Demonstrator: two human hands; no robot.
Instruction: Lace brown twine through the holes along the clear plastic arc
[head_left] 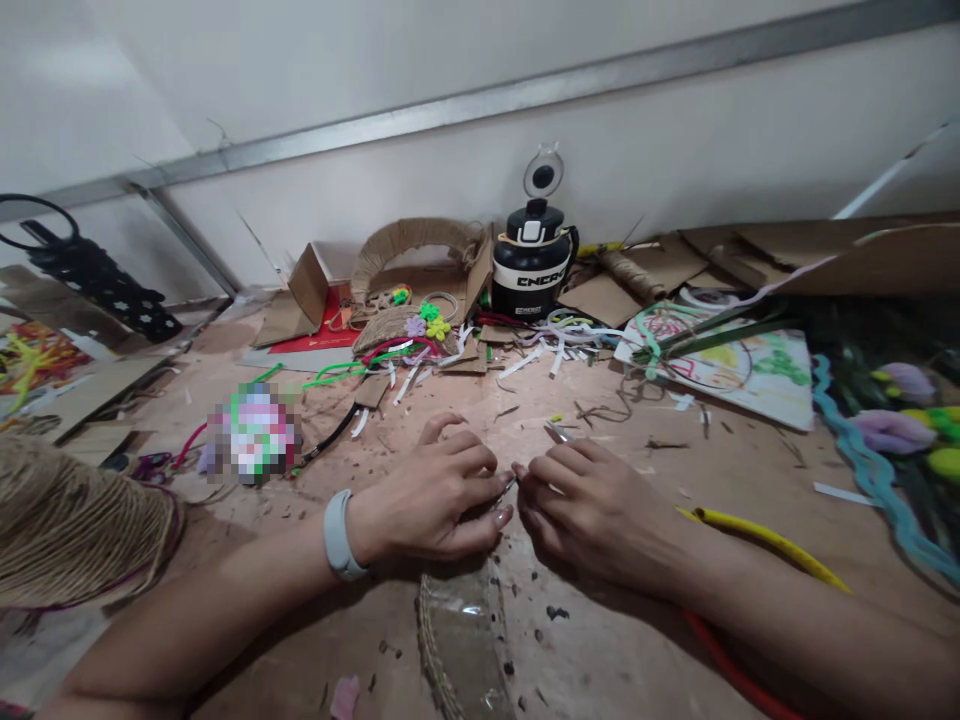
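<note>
My left hand [457, 490], with a pale band [343, 535] on its wrist, is closed in a pinch just left of centre. A thin dark piece [511, 480] shows between its fingertips and those of my right hand; its kind is too small to tell. My right hand [581, 495] is closed too, its fingers curled around a small pointed metal tool [556, 432] whose tip sticks out above the knuckles. Below my hands lies a curved cardboard strip [469, 640] with clear tape over it and twine along its left edge.
A large twine spool [75, 525] stands at left. Behind my hands are a black bottle [529, 265] with its lid up, a twine-wrapped arch [412, 245] and pipe-cleaner flowers [431, 320]. A painted board [780, 375], blue wavy trim [862, 475] and a yellow tube [772, 540] lie right.
</note>
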